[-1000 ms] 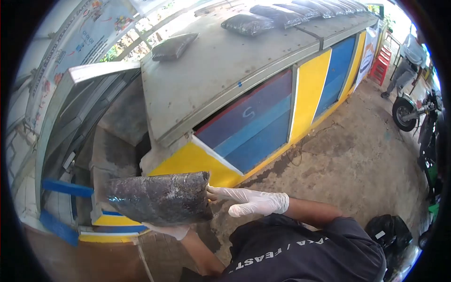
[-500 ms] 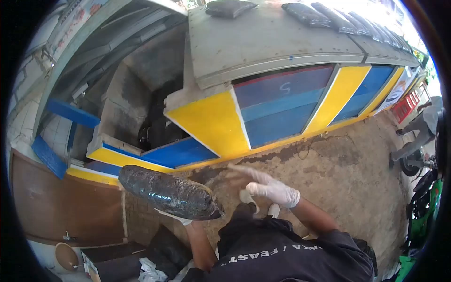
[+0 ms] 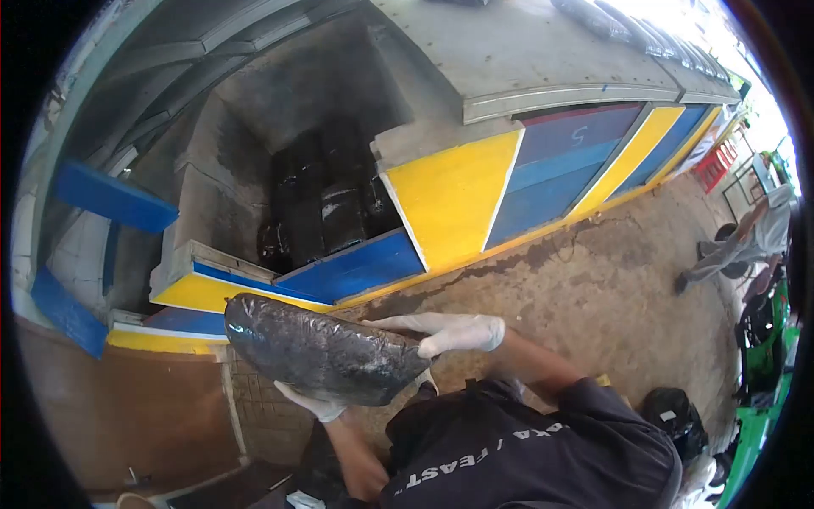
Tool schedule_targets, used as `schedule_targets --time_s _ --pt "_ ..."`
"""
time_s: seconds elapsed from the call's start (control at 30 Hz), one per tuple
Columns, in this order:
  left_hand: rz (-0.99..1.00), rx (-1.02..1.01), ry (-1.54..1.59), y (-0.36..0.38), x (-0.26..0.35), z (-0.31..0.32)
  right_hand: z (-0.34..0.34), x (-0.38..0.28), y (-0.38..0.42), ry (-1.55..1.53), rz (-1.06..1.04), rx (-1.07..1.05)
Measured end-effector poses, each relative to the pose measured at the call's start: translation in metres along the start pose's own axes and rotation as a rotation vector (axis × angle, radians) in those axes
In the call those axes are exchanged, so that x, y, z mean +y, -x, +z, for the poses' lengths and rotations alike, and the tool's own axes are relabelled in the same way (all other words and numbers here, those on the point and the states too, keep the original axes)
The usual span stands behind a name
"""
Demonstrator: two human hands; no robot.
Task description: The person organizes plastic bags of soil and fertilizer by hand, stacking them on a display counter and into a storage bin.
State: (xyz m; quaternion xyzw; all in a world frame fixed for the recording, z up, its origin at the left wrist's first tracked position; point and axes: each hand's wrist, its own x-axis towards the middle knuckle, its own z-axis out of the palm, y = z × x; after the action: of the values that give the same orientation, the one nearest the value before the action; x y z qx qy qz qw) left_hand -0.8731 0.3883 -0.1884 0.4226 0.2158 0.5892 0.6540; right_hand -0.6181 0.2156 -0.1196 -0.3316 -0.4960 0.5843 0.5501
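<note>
A plump clear-plastic bag packed with dark, crumbly material (image 3: 326,352) lies across my two hands, its left end a little raised. My left hand (image 3: 312,403), in a white glove, holds it from beneath; part of that hand is hidden by the bag. On the right end rests my right hand (image 3: 445,331), also in a white glove, its fingers laid along the top and its thumb near the end. Beyond the bag is an open concrete bin (image 3: 225,208) with several similar dark bags (image 3: 318,199) stacked inside.
A low blue board (image 3: 352,267) and a yellow panel (image 3: 458,199) front the bin. More filled bags (image 3: 593,19) lie on the flat grey cover (image 3: 509,51). At right, a person in grey (image 3: 750,233) stands on the concrete floor, and a black bag (image 3: 676,420) sits nearer.
My right hand has come left onto the bag's right end. The view has turned, showing more of the bin's stacked bags. The bag stays on my left hand.
</note>
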Motion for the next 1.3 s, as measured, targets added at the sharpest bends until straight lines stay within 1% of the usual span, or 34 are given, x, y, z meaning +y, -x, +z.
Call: schedule_targets --time_s 0.03,0.07,0.1,0.13,0.17,0.2,0.27,0.3,0.37,0.4,0.47,0.5,0.53,0.6,0.63,0.67,0.7,0.73,0.77,0.8,0.83,0.87,0.9,0.93,0.97,1.0,1.03,1.07,1.1,1.13,1.2,1.23,1.27,1.3 --pt "-0.253 -0.068 0.249 -0.014 0.015 -0.014 0.012 0.01 -0.015 -0.124 0.038 0.031" --pt "-0.509 -0.132 0.491 -0.025 0.026 -0.025 0.016 0.019 -0.027 -0.136 0.046 0.054" --pt "-0.538 -0.135 0.477 -0.034 0.029 -0.036 0.021 0.033 -0.038 -0.102 0.131 0.122" --pt "-0.567 -0.043 0.401 -0.046 0.029 -0.042 0.027 0.041 -0.049 -0.066 0.211 0.188" --pt "-0.587 0.045 0.328 -0.058 0.027 -0.047 0.033 0.045 -0.056 0.019 0.244 0.24" --pt "-0.601 0.032 0.323 -0.066 0.023 -0.05 0.037 0.052 -0.061 0.014 0.238 0.259" --pt "-0.71 0.033 0.337 -0.079 0.014 -0.051 0.042 0.064 -0.067 -0.066 0.214 0.314" --pt "-0.73 -0.007 0.338 -0.084 0.005 -0.056 0.043 0.067 -0.066 -0.075 0.214 0.341" --pt "-0.767 -0.031 0.328 -0.095 -0.008 -0.054 0.04 0.059 -0.066 -0.041 0.288 0.413" --pt "-0.774 -0.044 0.322 -0.102 -0.014 -0.053 0.036 0.06 -0.067 -0.052 0.287 0.434" --pt "-0.785 -0.079 0.264 -0.12 -0.006 -0.027 0.027 0.068 -0.069 0.29 0.498 0.489" --pt "-0.776 -0.1 0.212 -0.129 -0.003 -0.015 0.022 0.08 -0.072 0.085 0.345 0.534" --pt "-0.778 -0.084 0.204 -0.142 -0.005 -0.007 0.02 0.08 -0.078 0.074 0.354 0.525" --pt "-0.664 -0.193 0.017 -0.174 -0.007 -0.006 0.013 0.08 -0.092 -0.309 0.195 0.622" --pt "-0.746 -0.182 0.103 -0.188 -0.005 -0.013 0.005 0.083 -0.098 -0.41 0.158 0.609" --pt "-0.794 -0.236 0.218 -0.203 -0.006 -0.022 0.001 0.059 -0.109 -0.451 0.083 0.581" --pt "-0.837 -0.284 0.327 -0.217 -0.009 -0.029 -0.009 0.056 -0.118 -0.448 0.05 0.59" --pt "-0.589 -0.128 -0.019 -0.221 -0.015 -0.003 -0.018 0.056 -0.125 -0.449 0.019 0.598" --pt "-0.493 -0.035 -0.158 -0.228 -0.024 0.016 -0.026 0.054 -0.131 -0.469 0.076 0.612" --pt "-0.549 0.058 -0.179 -0.228 -0.028 0.026 -0.037 0.052 -0.139 -0.481 0.126 0.627" --pt "-0.552 0.019 -0.185 -0.23 -0.028 0.047 -0.05 0.052 -0.149 -0.401 0.132 0.607" --pt "-0.656 -0.051 -0.087 -0.245 -0.052 0.016 -0.06 0.055 -0.159 -0.4 0.085 0.625" --pt "-0.723 -0.065 -0.089 -0.249 -0.061 0.013 -0.071 0.059 -0.163 -0.337 0.146 0.622" --pt "-0.767 -0.039 -0.026 -0.254 -0.07 0.015 -0.085 0.062 -0.166 -0.272 0.208 0.625" --pt "-0.838 -0.058 -0.006 -0.26 -0.079 0.011 -0.098 0.059 -0.17 -0.244 0.339 0.561" --pt "-0.913 -0.081 0.021 -0.265 -0.089 0.007 -0.105 0.061 -0.176 -0.254 0.343 0.557" --pt "-0.92 -0.072 0.017 -0.267 -0.097 0.006 -0.111 0.066 -0.182 -0.278 0.327 0.58" --pt "-0.962 -0.054 0.098 -0.267 -0.105 0.007 -0.118 0.072 -0.186 -0.299 0.312 0.605" --pt "-1.002 -0.041 0.181 -0.271 -0.113 0.005 -0.128 0.092 -0.186 -0.162 0.275 0.625" --pt "-1.006 -0.044 0.183 -0.272 -0.122 -0.002 -0.129 0.089 -0.191 -0.16 0.276 0.631" --pt "-1.024 -0.057 0.282 -0.272 -0.136 -0.02 -0.133 0.068 -0.203 -0.259 0.373 0.651" --pt "-1.027 -0.012 0.254 -0.274 -0.14 -0.024 -0.142 0.052 -0.212 -0.266 0.502 0.569" --pt "-1.044 -0.005 0.246 -0.28 -0.144 -0.029 -0.151 0.059 -0.219 -0.282 0.51 0.578" --pt "-1.019 -0.003 0.237 -0.286 -0.147 -0.034 -0.159 0.073 -0.223 -0.166 0.597 0.545"
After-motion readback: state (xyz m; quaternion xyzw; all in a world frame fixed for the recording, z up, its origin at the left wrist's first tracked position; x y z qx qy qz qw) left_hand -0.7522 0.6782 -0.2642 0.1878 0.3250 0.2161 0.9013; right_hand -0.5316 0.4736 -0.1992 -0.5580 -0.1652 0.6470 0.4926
